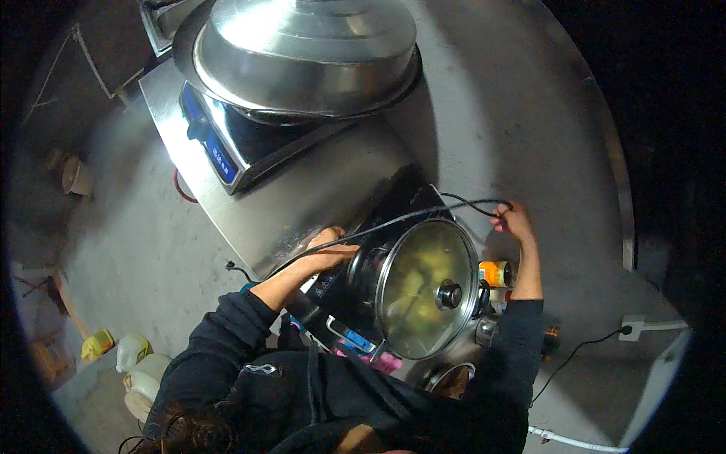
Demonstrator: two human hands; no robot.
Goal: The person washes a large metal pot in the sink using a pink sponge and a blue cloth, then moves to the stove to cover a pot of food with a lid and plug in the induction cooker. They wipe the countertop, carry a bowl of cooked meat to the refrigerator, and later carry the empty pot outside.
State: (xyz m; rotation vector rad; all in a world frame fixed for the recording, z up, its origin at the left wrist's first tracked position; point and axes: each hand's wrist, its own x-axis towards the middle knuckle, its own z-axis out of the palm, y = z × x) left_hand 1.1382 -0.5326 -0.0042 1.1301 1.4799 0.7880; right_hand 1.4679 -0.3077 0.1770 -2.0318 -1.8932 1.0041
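My right hand [513,220] is raised at the right, its fingers closed on a loop of black power cord [408,215]. The cord runs left across a black cooktop [334,278] and over my left forearm; its plug [229,265] hangs past the metal table's edge. My left hand [329,252] rests at the cooktop's left side, under the cord; whether it grips anything is hidden. Beside it, on the cooktop, stands a pot with a glass lid [420,261], black-knobbed and fogged, with yellowish-green food beneath.
A large lidded steel pan [306,68] sits on an induction cooker [212,136] on the metal table [249,227]. An orange-labelled jar [494,273] stands right of the pot. A wall socket [631,328] holds another plug. Plastic jugs [133,352] stand on the floor at lower left.
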